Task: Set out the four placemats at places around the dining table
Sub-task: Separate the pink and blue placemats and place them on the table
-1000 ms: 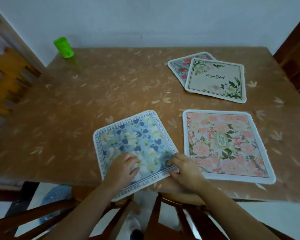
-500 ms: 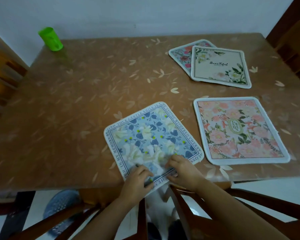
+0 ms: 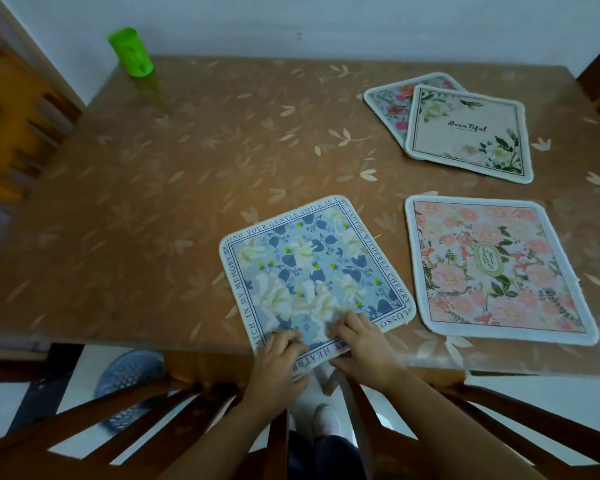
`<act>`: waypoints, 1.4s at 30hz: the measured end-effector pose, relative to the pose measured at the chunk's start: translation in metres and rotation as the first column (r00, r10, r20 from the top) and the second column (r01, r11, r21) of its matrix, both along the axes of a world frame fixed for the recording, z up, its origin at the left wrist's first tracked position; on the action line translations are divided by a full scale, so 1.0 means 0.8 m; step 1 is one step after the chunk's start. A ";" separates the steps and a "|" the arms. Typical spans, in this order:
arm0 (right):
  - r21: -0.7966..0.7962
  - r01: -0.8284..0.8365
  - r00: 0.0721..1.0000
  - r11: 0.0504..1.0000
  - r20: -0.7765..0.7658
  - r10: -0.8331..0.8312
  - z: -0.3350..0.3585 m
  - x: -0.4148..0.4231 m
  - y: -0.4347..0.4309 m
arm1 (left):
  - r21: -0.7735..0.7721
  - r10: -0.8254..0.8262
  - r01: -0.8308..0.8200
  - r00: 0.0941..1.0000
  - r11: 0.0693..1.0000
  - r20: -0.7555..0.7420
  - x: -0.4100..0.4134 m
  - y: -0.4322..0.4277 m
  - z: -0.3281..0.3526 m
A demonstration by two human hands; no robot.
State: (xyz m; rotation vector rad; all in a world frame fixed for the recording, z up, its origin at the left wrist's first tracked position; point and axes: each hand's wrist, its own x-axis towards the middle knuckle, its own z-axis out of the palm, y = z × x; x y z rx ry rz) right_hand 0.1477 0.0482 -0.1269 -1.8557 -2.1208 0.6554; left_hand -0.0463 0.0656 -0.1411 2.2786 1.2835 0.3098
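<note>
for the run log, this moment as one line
step: placing blue placemat | left hand, right hand: both grip its near edge | pink placemat: flat beside it | cream placemat: overlapping fourth placemat, far right

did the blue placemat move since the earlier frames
No, not clearly. The blue placemat keeps its tilt, with its right corner close beside the pink placemat and its near corner overhanging the table. Only the camera view shifted.

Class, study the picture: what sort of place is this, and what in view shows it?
Probably a home dining room: a table with a leaf-patterned cover, a wooden chair drawn up to it, and flowered mats, the blue placemat and the pink placemat, laid on it.
</note>
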 end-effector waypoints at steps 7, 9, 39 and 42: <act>0.058 -0.020 0.995 0.998 -0.096 0.026 0.008 0.002 0.001 | -0.006 -0.013 0.014 0.999 1.000 0.044 -0.005 0.005 0.005; 0.063 -0.023 0.988 0.998 -0.150 0.032 0.008 0.005 0.001 | -0.008 0.010 -0.009 0.994 1.000 0.109 -0.006 0.005 0.013; 0.038 0.257 0.947 0.966 -0.209 -0.244 0.017 -0.202 0.126 | 0.108 0.046 -0.057 0.994 0.993 0.102 -0.234 0.163 0.050; 0.062 0.273 0.943 0.960 -0.216 -0.254 0.013 -0.240 0.139 | 0.081 0.042 -0.050 0.995 0.995 0.094 -0.270 0.174 0.045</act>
